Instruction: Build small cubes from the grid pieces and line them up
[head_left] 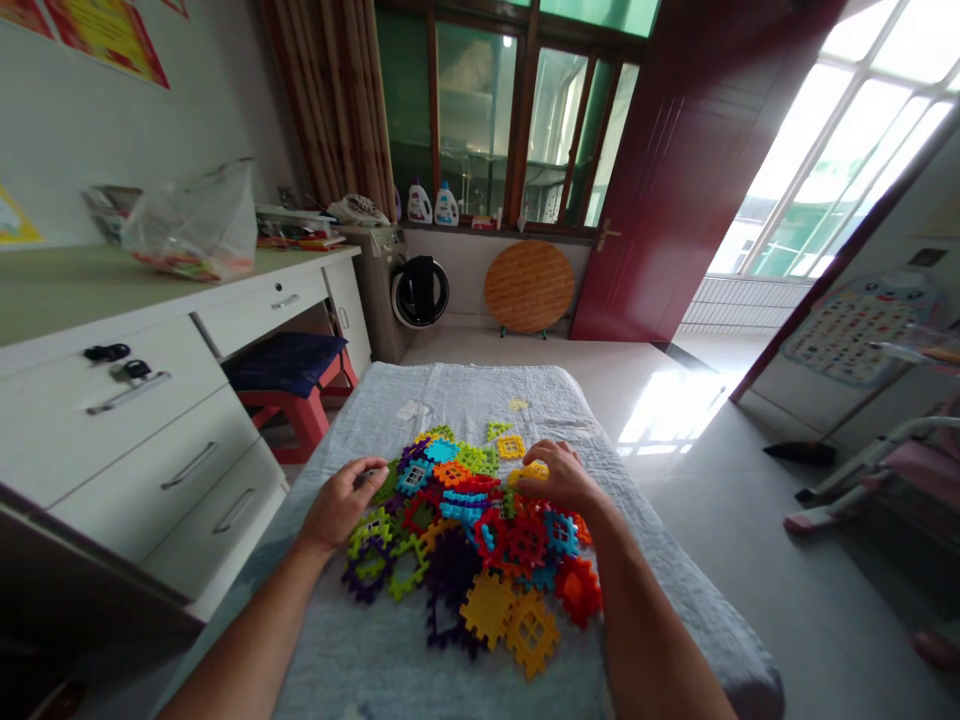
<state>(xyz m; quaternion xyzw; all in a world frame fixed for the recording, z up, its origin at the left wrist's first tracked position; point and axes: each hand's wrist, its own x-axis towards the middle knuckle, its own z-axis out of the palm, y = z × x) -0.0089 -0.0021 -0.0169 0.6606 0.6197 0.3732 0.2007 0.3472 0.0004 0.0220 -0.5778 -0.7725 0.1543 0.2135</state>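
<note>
Plastic interlocking building pieces with notched edges lie in a loose pile on the cloth. They are purple, blue, red, orange, yellow and green; some are solid squares and some have window-like openings. At the pile's left edge is my left hand, thumb and forefinger curled together at a dark green building piece. Over the right far side, the bent fingers of my right hand grip a yellow building piece. Beyond it lies an orange-yellow frame piece. My right fingertips are partly hidden.
A pale blue cloth covers the work surface. To the left stand a red stool with a dark seat and a white desk with a plastic bag. Behind are a washing machine and a round wooden tabletop.
</note>
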